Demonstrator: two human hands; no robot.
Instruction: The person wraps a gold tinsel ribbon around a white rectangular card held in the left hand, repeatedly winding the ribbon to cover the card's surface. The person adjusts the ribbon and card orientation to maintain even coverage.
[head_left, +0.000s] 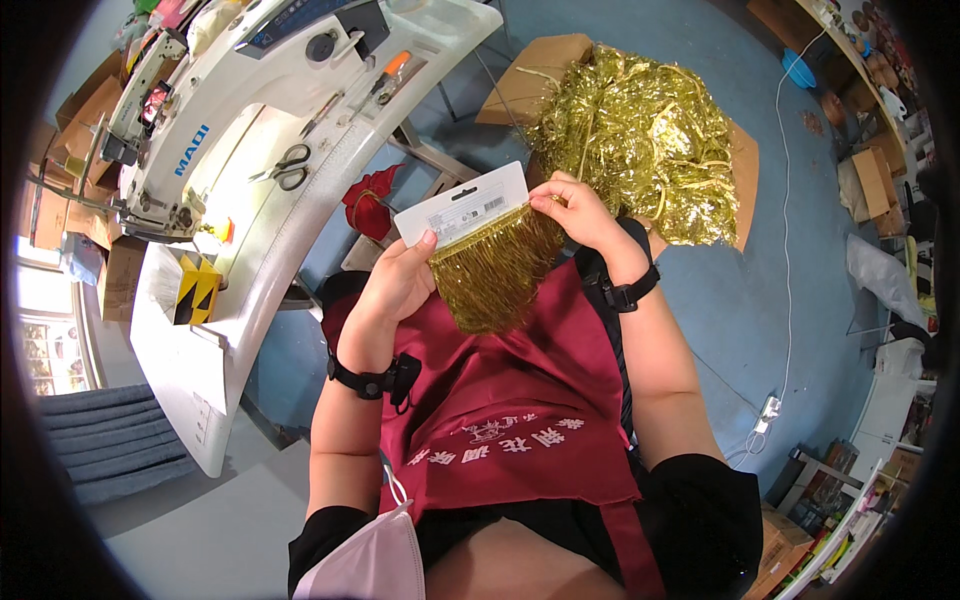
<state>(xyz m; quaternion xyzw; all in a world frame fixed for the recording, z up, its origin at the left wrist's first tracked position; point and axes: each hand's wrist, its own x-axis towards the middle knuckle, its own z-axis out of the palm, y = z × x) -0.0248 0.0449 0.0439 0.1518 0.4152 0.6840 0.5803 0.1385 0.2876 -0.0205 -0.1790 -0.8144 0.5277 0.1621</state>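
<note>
A white header card (465, 204) with a slotted hang hole, print and a barcode lies across the top of a gold tinsel fringe (495, 277). My left hand (401, 277) grips the card's lower left corner and the fringe's end, thumb on top. At the other end, my right hand (581, 210) pinches the fringe's top band beside the card's right corner. The fringe hangs over my dark red apron (517, 420). Just beyond my right hand, a large heap of gold tinsel (645, 135) fills an open cardboard box (742, 180) on the floor.
To the left stands a white sewing machine (217, 112) on its table. Black-handled scissors (289, 169), an orange-handled screwdriver (390, 67) and a yellow-and-black box (196, 289) lie on the tabletop. A red cloth bundle (370, 201) is beside the table edge. A white cable (786, 225) crosses the floor at right.
</note>
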